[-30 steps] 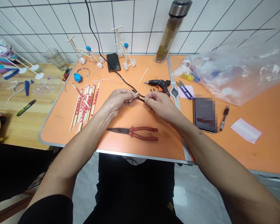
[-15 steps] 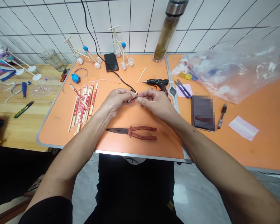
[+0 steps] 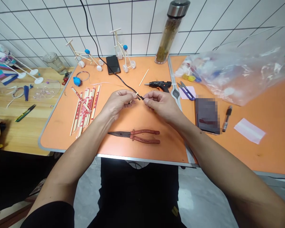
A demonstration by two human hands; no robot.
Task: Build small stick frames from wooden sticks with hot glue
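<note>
"Left hand (image 3: pixel 117 102) is nearly closed, isn't it?"

"Yes, thumb and fingers are pinched on a thin wooden stick (image 3: pixel 132 101), right in the middle of the orange folding table (image 3: pixel 57 136). Its tip pokes out toward the other hand."

"And the right hand (image 3: pixel 160 105)?"

"Curled as well, with its fingertips (image 3: pixel 146 100) drawn together just beside the end of a black cable (image 3: pixel 116 74). From where I stand, I can't tell if it has hold of that end."

"Where does the cable go?"

"Up toward twelve o'clock from the hands, across the table and over the wall tiles."

"What's lying around them?"

"Red-handled long-nose pliers (image 3: pixel 130 135) at six o'clock, below the wrists. Paper-sleeved chopsticks (image 3: pixel 85 104) are bundled at nine o'clock. A black glue gun (image 3: pixel 158 84) sits at one o'clock, with purple-handled thread snips (image 3: pixel 186 91) beyond it at two."

"Anything up by the wall?"

"A phone (image 3: pixel 112 64) beside a small wheeled stick model (image 3: pixel 122 53), both near twelve o'clock. A clear plastic bag (image 3: pixel 237 71) of bottle caps sits at two o'clock."
</note>
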